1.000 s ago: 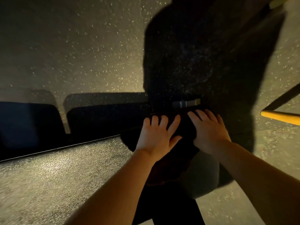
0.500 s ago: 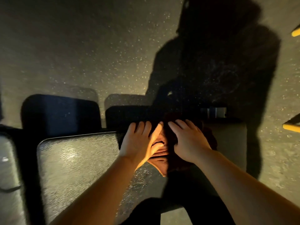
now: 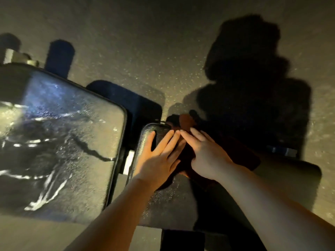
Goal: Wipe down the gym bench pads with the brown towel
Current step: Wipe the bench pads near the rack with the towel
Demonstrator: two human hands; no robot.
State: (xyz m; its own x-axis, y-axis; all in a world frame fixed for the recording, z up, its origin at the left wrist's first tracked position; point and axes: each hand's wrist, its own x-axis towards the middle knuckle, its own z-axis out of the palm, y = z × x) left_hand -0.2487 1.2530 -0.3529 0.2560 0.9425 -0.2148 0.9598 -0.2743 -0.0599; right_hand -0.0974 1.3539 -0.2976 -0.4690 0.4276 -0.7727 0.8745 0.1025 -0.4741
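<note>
The brown towel (image 3: 186, 122) lies bunched on the small black bench pad (image 3: 163, 201), mostly in shadow, a lit fold showing at the pad's far edge. The left hand (image 3: 157, 160) rests flat, fingers straight and spread, partly on the pad and partly on the towel. The right hand (image 3: 204, 153) presses on the towel beside it, its fingers extended, fingertips meeting the left's. A larger pad (image 3: 59, 140), streaked with glare, sits just left. Speckled floor (image 3: 145, 51) lies beyond.
</note>
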